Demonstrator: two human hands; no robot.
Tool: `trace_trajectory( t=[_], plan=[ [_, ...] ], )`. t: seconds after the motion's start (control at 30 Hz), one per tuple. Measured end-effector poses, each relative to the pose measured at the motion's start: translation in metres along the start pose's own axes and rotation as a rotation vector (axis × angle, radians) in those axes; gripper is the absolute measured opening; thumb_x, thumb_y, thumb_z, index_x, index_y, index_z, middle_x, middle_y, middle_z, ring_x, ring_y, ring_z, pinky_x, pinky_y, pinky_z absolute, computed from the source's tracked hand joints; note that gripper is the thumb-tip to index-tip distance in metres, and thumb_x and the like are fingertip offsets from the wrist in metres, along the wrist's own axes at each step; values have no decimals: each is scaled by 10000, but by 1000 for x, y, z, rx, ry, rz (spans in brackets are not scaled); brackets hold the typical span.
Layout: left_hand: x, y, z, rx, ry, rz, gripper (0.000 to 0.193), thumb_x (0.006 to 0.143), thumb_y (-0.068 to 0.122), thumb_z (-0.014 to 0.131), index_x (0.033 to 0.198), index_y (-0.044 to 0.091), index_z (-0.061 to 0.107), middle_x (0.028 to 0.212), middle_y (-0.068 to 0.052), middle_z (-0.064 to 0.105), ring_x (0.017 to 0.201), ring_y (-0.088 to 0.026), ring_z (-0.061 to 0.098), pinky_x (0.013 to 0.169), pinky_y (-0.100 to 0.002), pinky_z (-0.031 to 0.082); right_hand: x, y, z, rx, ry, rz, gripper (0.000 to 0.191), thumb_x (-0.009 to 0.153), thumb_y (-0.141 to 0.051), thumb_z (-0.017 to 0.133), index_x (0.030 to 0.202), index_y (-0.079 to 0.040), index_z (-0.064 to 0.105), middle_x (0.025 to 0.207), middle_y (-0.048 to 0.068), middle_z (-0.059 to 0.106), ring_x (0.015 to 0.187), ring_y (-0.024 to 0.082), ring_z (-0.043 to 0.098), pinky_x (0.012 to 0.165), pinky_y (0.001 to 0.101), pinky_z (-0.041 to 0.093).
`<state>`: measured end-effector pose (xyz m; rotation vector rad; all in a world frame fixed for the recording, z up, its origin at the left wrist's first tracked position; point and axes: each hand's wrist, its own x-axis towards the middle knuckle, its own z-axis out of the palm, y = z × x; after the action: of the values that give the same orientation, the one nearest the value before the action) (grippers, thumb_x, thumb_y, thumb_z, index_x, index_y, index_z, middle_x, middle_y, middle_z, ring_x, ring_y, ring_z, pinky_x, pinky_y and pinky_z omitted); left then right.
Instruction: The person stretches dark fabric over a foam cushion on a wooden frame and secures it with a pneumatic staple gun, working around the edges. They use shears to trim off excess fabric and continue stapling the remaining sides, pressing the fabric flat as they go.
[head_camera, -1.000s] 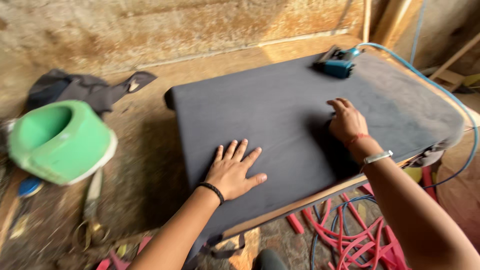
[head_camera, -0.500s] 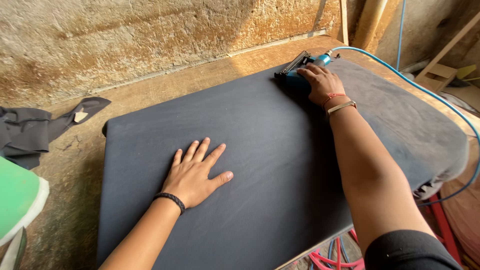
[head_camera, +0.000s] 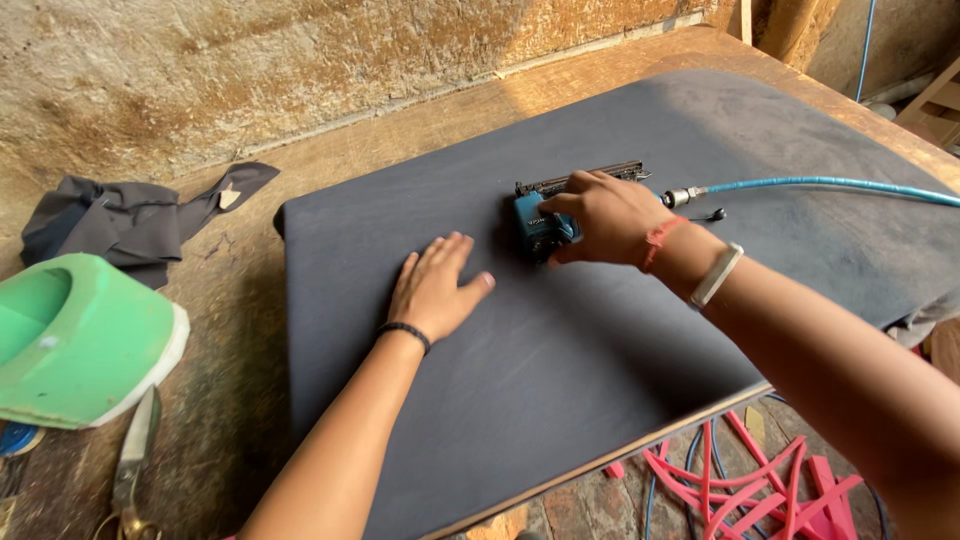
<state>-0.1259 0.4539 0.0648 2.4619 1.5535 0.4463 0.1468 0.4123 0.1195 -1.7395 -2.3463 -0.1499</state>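
- Green foam block (head_camera: 85, 340) and scissors (head_camera: 130, 465) lie at the worktop's (head_camera: 230, 400) left edge.
- Left hand (head_camera: 435, 290) rests flat, fingers spread, on the dark padded panel (head_camera: 560, 360).
- Right hand (head_camera: 605, 218) grips the blue staple gun (head_camera: 545, 225) mid-panel; its blue hose (head_camera: 830, 187) trails right.

A rough, mottled plaster wall (head_camera: 300, 70) in tan and brown fills the top of the view. Below it runs a worn wooden workbench (head_camera: 560, 85), lit warmly along its far edge. Pale timber pieces (head_camera: 935, 95) lean at the upper right corner. Under the bench's near side, a reddish brick floor (head_camera: 590, 505) shows, partly covered by tangled pink strips (head_camera: 760, 475).
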Motion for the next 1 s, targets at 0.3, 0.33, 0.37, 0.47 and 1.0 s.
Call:
trace_trajectory(
  t=[0.3,0.33,0.37,0.47,1.0],
  plan=[
    [17,-38,2,-53,-31,-166,790,882,562,578,1557,207,372,1672,-14,255,1551,-193,174,1256,-489,71,-70,-85,13,-366,166,415,820,837,-753,665,1383,-144,602,1153,164,640,1124,335,604,931,481,462],
    [20,-44,-2,-60,-72,-148,829,870,589,573,1572,222,331,1683,-6,208,1554,-186,139,1253,-484,50,-79,-103,12,-371,191,441,862,823,-726,669,1413,-105,574,1147,169,635,1097,331,601,905,473,453],
    [24,-50,-5,-38,-81,-155,856,874,623,558,1585,219,303,1691,-12,183,1562,-195,120,1255,-489,45,-87,-125,14,-372,213,461,905,809,-698,673,1443,-65,546,1141,174,630,1070,327,598,880,464,444],
    [38,-66,-15,27,-115,-159,908,883,705,505,1613,230,247,1711,-30,128,1580,-227,84,1257,-513,34,-109,-195,16,-282,182,473,951,806,-657,659,1485,-13,487,1179,211,598,1086,350,572,924,482,419],
    [124,-203,-61,69,-117,-368,1028,839,836,469,1628,224,228,1694,-82,172,1572,-298,125,1232,-563,213,-122,-323,34,58,515,220,884,802,-586,628,1489,-50,481,1476,244,487,1370,414,450,1174,544,238]
  ],
)
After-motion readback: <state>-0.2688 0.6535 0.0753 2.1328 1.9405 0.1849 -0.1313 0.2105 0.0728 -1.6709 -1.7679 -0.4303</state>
